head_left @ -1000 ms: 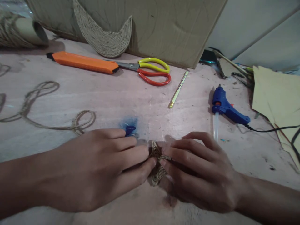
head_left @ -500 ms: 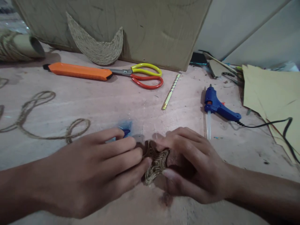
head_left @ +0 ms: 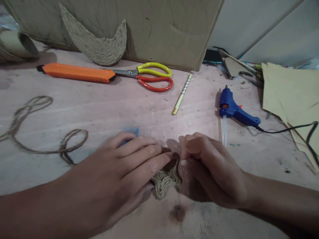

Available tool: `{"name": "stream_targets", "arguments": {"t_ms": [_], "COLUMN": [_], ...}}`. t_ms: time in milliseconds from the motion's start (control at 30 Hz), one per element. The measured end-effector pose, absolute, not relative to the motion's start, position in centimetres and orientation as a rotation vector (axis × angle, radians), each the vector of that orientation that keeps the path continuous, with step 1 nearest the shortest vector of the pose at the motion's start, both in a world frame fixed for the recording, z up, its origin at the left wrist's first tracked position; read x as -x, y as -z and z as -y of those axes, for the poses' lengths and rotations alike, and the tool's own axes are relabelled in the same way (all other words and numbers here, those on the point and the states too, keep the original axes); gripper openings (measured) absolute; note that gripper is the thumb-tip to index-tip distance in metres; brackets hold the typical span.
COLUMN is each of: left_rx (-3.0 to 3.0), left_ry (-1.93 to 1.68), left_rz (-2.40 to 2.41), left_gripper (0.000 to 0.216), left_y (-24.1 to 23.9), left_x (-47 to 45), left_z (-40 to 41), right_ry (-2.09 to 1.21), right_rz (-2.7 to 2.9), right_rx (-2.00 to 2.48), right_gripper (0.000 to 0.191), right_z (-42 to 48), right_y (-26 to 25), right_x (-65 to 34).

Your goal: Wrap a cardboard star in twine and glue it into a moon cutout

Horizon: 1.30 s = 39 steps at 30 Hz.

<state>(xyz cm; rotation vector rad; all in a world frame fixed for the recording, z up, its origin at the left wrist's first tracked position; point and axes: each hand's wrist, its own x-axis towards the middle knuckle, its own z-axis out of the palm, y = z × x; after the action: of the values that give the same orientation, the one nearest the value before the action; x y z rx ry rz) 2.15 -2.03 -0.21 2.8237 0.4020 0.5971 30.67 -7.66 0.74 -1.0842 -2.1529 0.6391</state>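
A small star-like piece wound with jute twine (head_left: pixel 166 181) lies on the wooden table (head_left: pixel 99 106) between my hands. My left hand (head_left: pixel 117 179) lies over its left side, fingers stretched flat and pressing on it. My right hand (head_left: pixel 211 169) is curled at its right edge, fingertips pinched together against the piece. Part of the piece is hidden under both hands. A blue smudge (head_left: pixel 134 132) shows just beyond my left fingers.
Loose twine (head_left: pixel 40 132) curls at the left. An orange utility knife (head_left: pixel 76 72), scissors (head_left: pixel 149 75) and a pencil (head_left: pixel 182 94) lie further back. A blue glue gun (head_left: pixel 235 111) with a black cord is at right, by yellow paper (head_left: pixel 294 96). A cardboard sheet (head_left: pixel 159 30) with a twine crescent (head_left: pixel 96 46) stands behind.
My right hand has curled from flat fingers into a pinch at the piece's right edge. My left hand shifted slightly over the piece, and the view drifted a little.
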Motion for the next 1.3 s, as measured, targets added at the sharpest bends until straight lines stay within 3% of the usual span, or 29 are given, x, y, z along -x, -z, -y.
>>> {"name": "stream_targets", "arguments": {"t_ms": [200, 367, 467, 667, 867, 1300], "left_rx": [-2.693, -2.587, -2.507, -2.581, -2.710, -2.477], "left_ry": [-0.639, -0.634, -0.613, -0.616, -0.649, -0.685], "left_rz": [-0.480, -0.500, -0.505, -0.455, -0.342, -0.441], "left_gripper": [0.016, 0.010, 0.021, 0.015, 0.029, 0.024], "left_y": [-0.2, -0.2, -0.2, 0.0, 0.8, 0.6], "left_x": [-3.1, -3.3, -3.3, -3.1, -2.8, -3.7], "left_z": [2.9, 3.3, 2.9, 2.2, 2.0, 1.8], "right_ry": [-0.592, -0.580, -0.586, -0.606, -0.624, -0.534], "right_rz": [2.205, 2.287, 2.297, 2.295, 2.279, 2.285], "right_rx": [0.965, 0.941, 0.960, 0.977, 0.984, 1.049], "right_gripper": [0.013, 0.028, 0.020, 0.013, 0.008, 0.003], "right_z": [7.3, 7.2, 7.3, 7.2, 7.1, 7.4], "right_y": [-0.5, -0.2, -0.4, -0.4, -0.3, -0.3], "right_x": [-30.9, -31.0, -30.9, -30.8, -30.7, -29.9]}}
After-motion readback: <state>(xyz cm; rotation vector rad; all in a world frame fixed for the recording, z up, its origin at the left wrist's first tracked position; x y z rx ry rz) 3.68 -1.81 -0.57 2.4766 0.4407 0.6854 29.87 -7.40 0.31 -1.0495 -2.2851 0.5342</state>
